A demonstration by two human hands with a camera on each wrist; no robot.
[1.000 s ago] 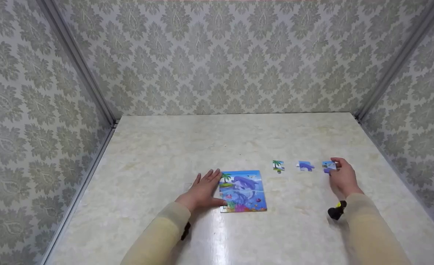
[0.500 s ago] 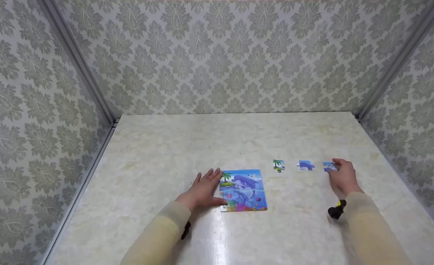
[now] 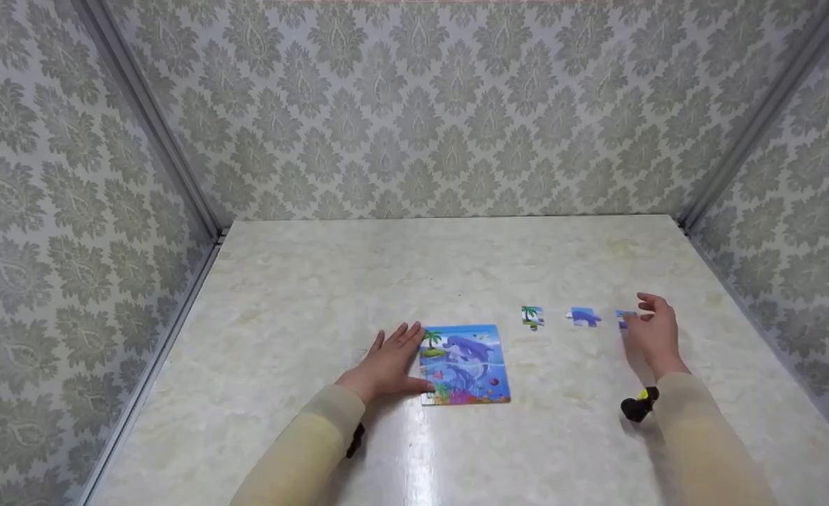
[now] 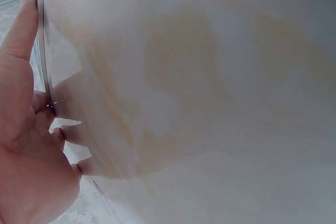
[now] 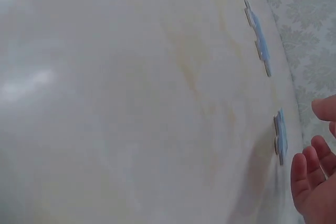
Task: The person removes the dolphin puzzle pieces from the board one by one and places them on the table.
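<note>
- Two pale yellow sleeves come in from the near side: the left sleeve (image 3: 302, 443) leans right, the right sleeve (image 3: 713, 439) leans left.
- The left hand (image 3: 385, 364) has its fingers straight and spread, up against the left side of the dolphin puzzle. Its thumb rests on the puzzle's edge. It grips nothing and seems to keep the puzzle steady.
- The dolphin puzzle (image 3: 465, 367) lies flat on the table (image 3: 316, 281), between the two hands.
- The right hand (image 3: 656, 337) is over the end piece (image 3: 623, 313), fingers softly bent, thumb well apart, nothing between them. I can't tell if a fingertip touches the piece.
- I think the step now is working on that end piece. Next seems to call for a soft touch: pinch its edges to take it, or lift straight up to leave it in line.
- The dolphin piece (image 3: 584, 317) and palm tree piece (image 3: 532, 315) sit apart in that same row.
</note>
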